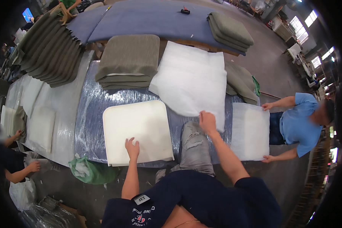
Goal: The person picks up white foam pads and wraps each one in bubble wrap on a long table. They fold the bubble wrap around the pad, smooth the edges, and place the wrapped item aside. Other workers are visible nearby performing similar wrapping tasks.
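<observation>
Two hands [132, 149] [207, 122] on cushion [138, 121], batting [193, 76]; navy shirt [216, 195] bears lettering [141, 219], white label [142, 199].

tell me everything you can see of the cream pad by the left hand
The cream pad is a smooth, plain, roughly square piece that looks like foam, with rounded far corners, sharper near corners and a paler rim. It lies flat on the plastic-covered table, at the near edge, in front of a grey-green cushion stack. The person's left hand appears to rest on its lower middle; its underside is hidden.
</observation>
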Action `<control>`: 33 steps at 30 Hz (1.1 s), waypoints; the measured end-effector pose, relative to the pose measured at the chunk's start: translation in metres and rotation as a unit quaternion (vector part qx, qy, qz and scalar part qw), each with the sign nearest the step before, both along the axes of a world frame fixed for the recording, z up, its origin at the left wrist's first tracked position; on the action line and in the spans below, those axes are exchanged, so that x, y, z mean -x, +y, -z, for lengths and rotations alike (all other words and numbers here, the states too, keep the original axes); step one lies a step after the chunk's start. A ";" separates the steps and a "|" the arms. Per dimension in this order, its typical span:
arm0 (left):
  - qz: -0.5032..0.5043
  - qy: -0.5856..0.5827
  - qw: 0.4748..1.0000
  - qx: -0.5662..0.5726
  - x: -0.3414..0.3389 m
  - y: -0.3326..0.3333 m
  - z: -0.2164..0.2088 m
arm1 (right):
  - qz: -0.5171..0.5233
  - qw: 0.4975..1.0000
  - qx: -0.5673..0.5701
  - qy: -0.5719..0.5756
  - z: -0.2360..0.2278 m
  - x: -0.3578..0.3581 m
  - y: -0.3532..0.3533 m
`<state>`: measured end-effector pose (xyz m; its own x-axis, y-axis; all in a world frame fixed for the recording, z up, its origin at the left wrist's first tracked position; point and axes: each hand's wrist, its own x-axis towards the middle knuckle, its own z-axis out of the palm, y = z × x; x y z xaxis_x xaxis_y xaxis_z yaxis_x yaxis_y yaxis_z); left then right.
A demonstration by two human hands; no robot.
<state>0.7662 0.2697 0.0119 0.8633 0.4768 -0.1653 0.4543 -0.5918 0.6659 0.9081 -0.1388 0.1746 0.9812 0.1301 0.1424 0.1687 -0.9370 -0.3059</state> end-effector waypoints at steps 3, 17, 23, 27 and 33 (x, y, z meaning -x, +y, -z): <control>0.034 -0.001 0.978 0.206 0.006 -0.024 -0.022 | -0.010 0.997 -0.075 -0.006 0.011 0.032 0.021; 0.224 0.201 0.881 0.364 0.091 -0.091 -0.023 | 0.142 0.973 -0.167 0.071 0.039 0.074 -0.035; -0.077 0.048 0.927 0.364 0.094 -0.034 0.005 | 0.091 0.976 -0.188 0.056 0.040 0.087 -0.053; -0.243 0.027 0.911 0.333 0.110 0.027 0.028 | 0.062 0.975 -0.173 0.124 0.050 0.082 -0.046; -0.457 0.128 0.874 0.107 0.122 0.081 0.011 | -0.024 0.989 -0.104 0.100 0.104 0.085 -0.036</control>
